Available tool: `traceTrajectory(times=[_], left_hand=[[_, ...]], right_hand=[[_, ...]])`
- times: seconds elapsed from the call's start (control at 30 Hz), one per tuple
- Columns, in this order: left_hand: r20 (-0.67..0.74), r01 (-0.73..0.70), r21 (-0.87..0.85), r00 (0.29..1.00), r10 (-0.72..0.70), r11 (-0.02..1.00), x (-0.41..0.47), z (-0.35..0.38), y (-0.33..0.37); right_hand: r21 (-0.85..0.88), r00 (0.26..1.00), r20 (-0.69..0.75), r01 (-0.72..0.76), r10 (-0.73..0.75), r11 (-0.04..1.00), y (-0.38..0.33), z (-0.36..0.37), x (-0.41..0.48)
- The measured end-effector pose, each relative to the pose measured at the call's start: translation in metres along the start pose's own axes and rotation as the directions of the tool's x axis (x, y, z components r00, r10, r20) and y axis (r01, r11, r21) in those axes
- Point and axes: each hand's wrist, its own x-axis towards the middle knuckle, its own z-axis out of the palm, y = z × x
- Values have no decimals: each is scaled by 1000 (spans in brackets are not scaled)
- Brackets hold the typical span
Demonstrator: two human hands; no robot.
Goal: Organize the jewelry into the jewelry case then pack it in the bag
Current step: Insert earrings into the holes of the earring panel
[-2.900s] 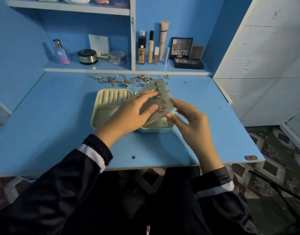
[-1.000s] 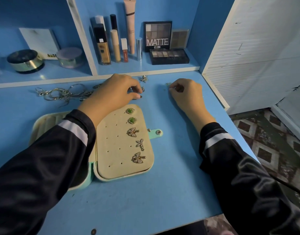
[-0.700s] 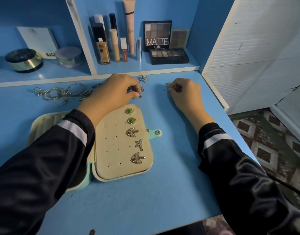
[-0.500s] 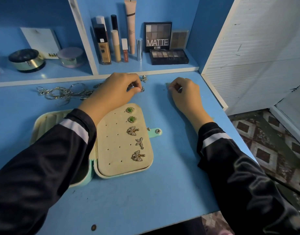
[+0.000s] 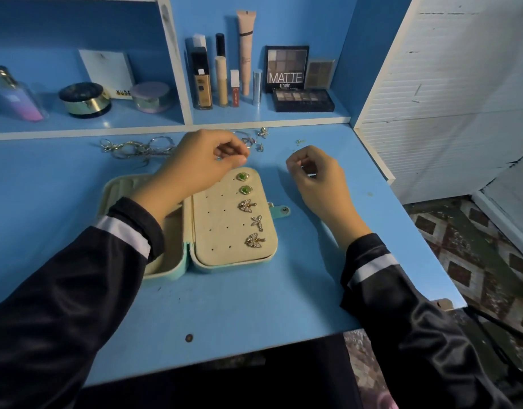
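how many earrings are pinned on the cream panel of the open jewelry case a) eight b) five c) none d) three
b: the cream panel carries two green studs at its top and three winged gold earrings below them.

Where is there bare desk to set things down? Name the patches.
Bare: the front strip between the jewelry case and the near edge of the desk, and the left stretch beside the case. Crowded: the back strip by the shelf, where loose jewelry lies.
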Motion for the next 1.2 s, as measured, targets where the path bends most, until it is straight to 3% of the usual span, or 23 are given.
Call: traceTrajectory(times=[0.2,0.63,1.2], left_hand=[[10,24,-83,1000,-23,996,-38,-9,1],[-20,72,-125,997,-75,989,-88,-16,12],[-2,33,-118,999,-34,992,-102,-6,16]], right_hand=[[53,999,44,-25,23,998,-13,8,-41],[105,992,-34,-116,120,988,-38,13,-98],[283,996,-75,-30,53,959,-32,16,-112]])
